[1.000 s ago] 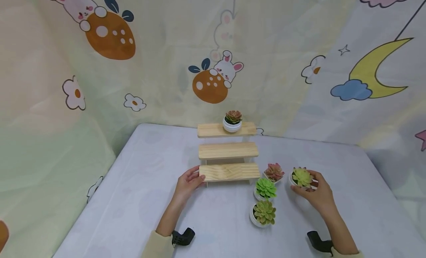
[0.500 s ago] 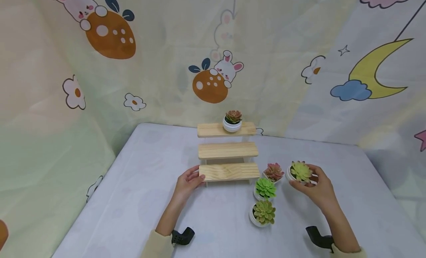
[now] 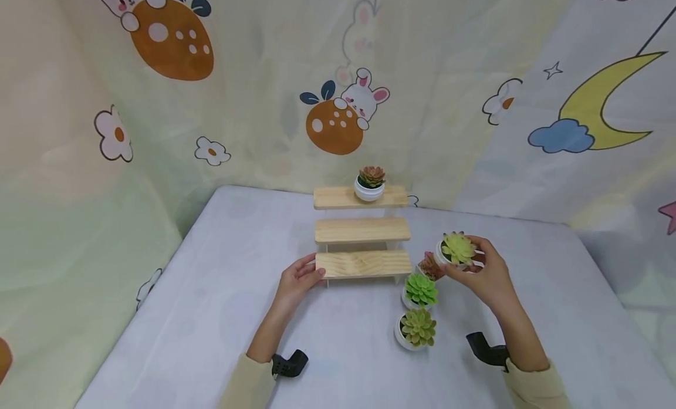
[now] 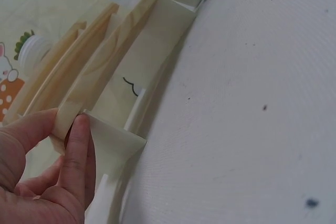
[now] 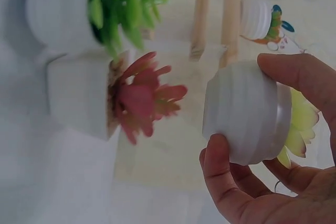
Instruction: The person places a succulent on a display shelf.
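My right hand [image 3: 488, 277] grips a yellow-green potted succulent [image 3: 457, 248] by its white pot [image 5: 247, 114], held up off the table. Below and left of it stands a red potted succulent [image 5: 144, 100], partly covered in the head view. My left hand [image 3: 298, 280] pinches the left end of the lowest board of a three-step wooden shelf [image 3: 364, 264], thumb and fingers on either side [image 4: 68, 153]. A reddish-brown potted succulent [image 3: 369, 183] sits on the top step. The two lower steps carry nothing.
A bright green potted succulent [image 3: 420, 290] and a darker green potted succulent [image 3: 416, 328] stand on the white-covered table [image 3: 359, 362], right of the shelf's front. A printed cloth [image 3: 253, 104] hangs behind the table.
My right hand has raised the yellow-green succulent and moved it left, towards the shelf, so it now overlaps the red one. My left hand stays on the shelf. The head view has tilted slightly down.
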`<state>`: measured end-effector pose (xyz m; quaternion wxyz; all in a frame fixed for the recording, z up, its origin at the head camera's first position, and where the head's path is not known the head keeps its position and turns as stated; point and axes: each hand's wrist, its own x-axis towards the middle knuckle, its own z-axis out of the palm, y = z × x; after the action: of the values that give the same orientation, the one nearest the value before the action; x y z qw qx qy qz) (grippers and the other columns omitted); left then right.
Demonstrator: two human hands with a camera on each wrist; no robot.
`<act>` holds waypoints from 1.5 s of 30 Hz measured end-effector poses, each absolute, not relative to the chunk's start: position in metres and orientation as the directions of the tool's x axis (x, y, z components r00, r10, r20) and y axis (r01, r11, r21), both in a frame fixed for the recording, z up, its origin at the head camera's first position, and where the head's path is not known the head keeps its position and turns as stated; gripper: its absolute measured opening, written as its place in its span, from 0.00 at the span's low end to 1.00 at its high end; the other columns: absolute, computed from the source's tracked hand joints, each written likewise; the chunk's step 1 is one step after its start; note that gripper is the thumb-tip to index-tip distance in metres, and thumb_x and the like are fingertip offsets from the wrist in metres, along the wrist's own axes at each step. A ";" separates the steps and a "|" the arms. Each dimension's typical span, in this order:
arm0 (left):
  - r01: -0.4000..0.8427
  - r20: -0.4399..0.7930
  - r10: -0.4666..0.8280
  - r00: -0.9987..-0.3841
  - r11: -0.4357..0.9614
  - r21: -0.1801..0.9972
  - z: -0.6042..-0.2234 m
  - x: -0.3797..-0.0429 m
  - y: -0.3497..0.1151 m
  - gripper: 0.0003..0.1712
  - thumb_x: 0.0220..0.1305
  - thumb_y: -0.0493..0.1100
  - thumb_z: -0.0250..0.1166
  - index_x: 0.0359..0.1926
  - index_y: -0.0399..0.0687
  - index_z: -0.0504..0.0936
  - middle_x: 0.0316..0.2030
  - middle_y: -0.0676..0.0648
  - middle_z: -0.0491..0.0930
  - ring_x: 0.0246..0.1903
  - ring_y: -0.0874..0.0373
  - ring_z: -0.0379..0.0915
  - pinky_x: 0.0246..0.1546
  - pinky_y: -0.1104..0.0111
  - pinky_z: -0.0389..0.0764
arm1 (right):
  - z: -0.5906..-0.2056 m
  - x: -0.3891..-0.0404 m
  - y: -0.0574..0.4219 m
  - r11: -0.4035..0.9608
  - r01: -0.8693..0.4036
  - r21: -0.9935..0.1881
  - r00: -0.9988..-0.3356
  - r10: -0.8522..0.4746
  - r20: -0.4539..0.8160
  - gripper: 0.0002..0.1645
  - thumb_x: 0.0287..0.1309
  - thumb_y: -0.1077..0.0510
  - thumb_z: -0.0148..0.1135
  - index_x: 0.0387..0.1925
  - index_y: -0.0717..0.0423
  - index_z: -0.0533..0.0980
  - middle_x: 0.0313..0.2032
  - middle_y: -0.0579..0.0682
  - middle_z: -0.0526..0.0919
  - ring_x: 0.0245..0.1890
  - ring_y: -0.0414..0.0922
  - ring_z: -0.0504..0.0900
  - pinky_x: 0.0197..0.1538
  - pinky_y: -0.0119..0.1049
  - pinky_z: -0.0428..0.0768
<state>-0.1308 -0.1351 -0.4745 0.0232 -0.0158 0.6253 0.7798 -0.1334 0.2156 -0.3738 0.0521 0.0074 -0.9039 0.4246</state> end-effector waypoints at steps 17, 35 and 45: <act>-0.165 -0.172 -0.013 -0.985 -0.209 0.964 -0.472 -0.135 -0.134 0.29 0.57 0.32 0.64 0.61 0.35 0.68 0.47 0.33 0.77 0.35 0.61 0.80 0.41 0.69 0.84 | -0.345 -0.147 0.180 0.613 -0.136 -0.779 -0.990 -0.101 0.093 0.43 0.48 0.53 0.71 0.63 0.59 0.61 0.53 0.60 0.69 0.48 0.54 0.72 0.42 0.31 0.79; -0.157 -0.166 -0.026 -0.986 -0.199 0.967 -0.470 -0.134 -0.134 0.29 0.57 0.31 0.64 0.60 0.35 0.69 0.47 0.32 0.77 0.34 0.61 0.79 0.41 0.68 0.84 | -0.342 -0.166 0.133 0.602 -0.224 -0.766 -0.970 -0.215 0.115 0.44 0.45 0.56 0.73 0.61 0.61 0.62 0.50 0.62 0.72 0.46 0.56 0.75 0.45 0.45 0.82; -0.152 -0.160 -0.022 -0.987 -0.196 0.969 -0.472 -0.134 -0.134 0.30 0.56 0.32 0.64 0.60 0.34 0.68 0.46 0.33 0.77 0.35 0.61 0.79 0.41 0.69 0.84 | -0.344 -0.173 0.110 0.579 -0.251 -0.775 -0.955 -0.281 0.100 0.44 0.43 0.58 0.73 0.62 0.61 0.62 0.52 0.60 0.70 0.46 0.55 0.75 0.43 0.39 0.83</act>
<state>-0.1342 -0.1341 -0.4720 0.0422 -0.0689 0.6326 0.7703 -0.1729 0.1104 -0.3445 -0.0170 0.1497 -0.8884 0.4336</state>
